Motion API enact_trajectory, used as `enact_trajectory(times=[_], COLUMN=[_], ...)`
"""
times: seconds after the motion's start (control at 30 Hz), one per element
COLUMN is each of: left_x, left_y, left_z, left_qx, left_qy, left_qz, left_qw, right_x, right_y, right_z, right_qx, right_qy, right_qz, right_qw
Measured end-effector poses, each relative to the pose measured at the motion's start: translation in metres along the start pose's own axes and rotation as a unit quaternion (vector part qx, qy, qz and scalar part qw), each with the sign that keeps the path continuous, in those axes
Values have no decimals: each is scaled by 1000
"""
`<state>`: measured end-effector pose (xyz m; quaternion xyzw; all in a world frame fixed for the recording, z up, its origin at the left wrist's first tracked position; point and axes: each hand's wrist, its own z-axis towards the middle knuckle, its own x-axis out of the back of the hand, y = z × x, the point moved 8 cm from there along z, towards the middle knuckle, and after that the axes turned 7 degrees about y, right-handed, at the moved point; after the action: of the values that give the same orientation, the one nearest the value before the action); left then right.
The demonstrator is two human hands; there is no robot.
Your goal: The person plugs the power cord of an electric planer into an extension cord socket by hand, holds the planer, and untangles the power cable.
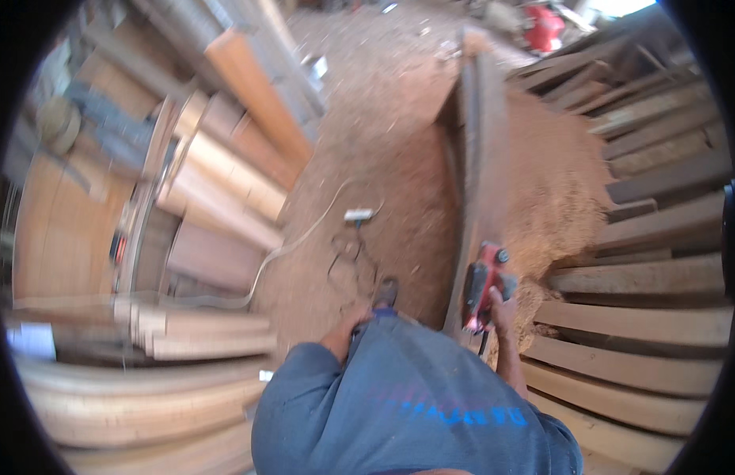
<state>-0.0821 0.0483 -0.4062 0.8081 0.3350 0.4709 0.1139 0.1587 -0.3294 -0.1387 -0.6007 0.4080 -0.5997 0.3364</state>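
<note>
My right hand [502,310] is wrapped round the handle of a red and black electric planer [486,277]. The planer rests on a long wooden beam [486,158] that runs away from me on the right. A dark cord hangs near the tool's rear end. Close to my waist, my left hand [353,323] is held low beside my dark shirt; its fingers are hidden and I cannot make out anything in it.
A white power strip [358,214] lies on the dirt floor with a dark cord [347,252] and a long pale cable [304,235]. Sawdust [553,178] is heaped right of the beam. Stacked boards [628,277] line the right; planks [217,174] lean at left.
</note>
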Motion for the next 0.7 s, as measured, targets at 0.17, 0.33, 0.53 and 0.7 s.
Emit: enact_trajectory(times=[0.17,0.33,0.53,0.7], left_x=[21,77,146,219], left_y=[29,37,75,138], left_z=[-71,-127,-110,-106], left_qx=[71,155,58,-23], left_qy=[50,306,288,355], left_qz=[-9,46,-167,-142], left_qw=[996,938,941,924], right_x=[19,5,-153,-254], right_y=[-83,-177,-196,-167], right_z=[3,16,-35,-116], right_qx=[72,224,210,231], right_qy=[23,59,-294,-506], right_qz=[-198,-292,-212,-217], right_qw=[977,928,908,803])
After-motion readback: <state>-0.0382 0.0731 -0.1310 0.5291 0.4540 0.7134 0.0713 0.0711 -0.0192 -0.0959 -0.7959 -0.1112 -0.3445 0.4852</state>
